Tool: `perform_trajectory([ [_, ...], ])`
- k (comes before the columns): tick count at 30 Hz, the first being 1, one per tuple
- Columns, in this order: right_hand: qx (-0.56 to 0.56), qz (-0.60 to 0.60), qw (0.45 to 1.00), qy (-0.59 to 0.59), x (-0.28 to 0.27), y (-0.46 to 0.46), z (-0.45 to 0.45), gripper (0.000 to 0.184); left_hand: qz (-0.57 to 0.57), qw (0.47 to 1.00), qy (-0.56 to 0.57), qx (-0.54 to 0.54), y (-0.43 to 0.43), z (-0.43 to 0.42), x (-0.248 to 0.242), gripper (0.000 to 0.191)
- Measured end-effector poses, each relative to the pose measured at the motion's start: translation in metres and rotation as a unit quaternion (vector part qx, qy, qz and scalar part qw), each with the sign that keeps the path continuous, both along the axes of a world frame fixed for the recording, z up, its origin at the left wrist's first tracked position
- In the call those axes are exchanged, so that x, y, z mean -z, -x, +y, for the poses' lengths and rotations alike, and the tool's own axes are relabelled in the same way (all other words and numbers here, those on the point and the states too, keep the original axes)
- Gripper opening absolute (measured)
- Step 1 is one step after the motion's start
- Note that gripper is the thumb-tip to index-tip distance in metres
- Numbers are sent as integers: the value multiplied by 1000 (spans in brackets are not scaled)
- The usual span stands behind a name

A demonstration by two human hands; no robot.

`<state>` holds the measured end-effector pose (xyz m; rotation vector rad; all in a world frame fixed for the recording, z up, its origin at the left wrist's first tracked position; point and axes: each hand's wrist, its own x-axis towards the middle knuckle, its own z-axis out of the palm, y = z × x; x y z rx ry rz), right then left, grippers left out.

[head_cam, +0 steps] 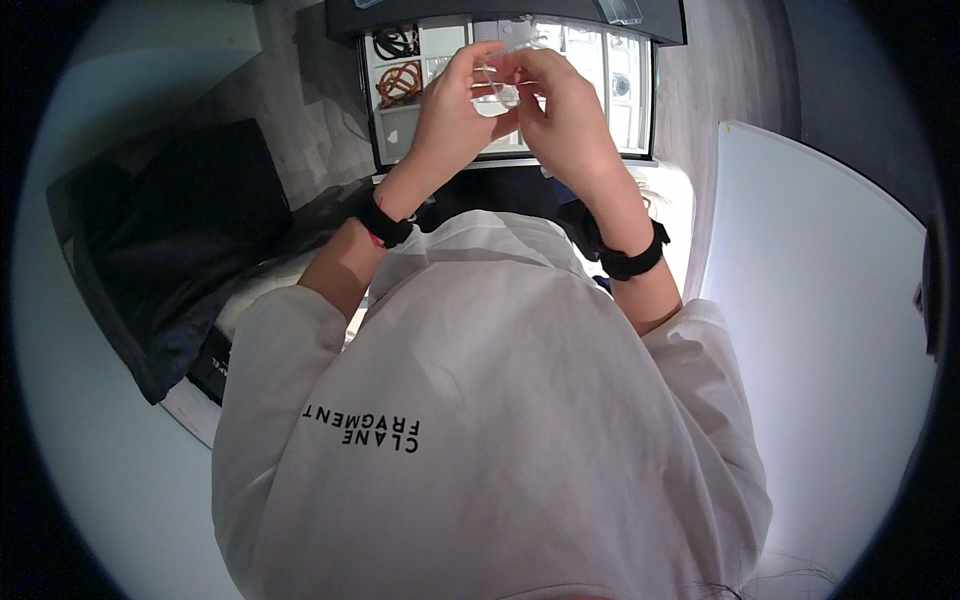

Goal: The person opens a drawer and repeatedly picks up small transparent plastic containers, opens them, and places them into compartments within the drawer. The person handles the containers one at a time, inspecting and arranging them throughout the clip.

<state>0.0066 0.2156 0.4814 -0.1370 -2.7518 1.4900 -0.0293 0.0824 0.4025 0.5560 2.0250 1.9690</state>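
Note:
Both hands are raised in front of me over an open drawer (514,162) with white compartments. Between them is a small clear plastic item (510,96), perhaps a pouch or case; its exact kind cannot be told. My left hand (459,101) pinches it from the left. From the right, my right hand (564,101) holds it with bent fingers, which hide part of it. Below my hands, several clear small boxes or packets (621,86) lie in the drawer's right side, washed out by bright light.
A black coiled cable (395,43) and an orange coiled cable (400,82) fill the drawer's left compartments. Beyond rises a dark cabinet edge (517,9). Black fabric (187,217) is draped at left. A white panel (810,300) stands at right.

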Motion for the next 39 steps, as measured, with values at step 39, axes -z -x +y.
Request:
perform_trajectory([
  [39,32,-218,970,-107,200,-15,28,26,92,866,490,35,-10,-139,151,58],
])
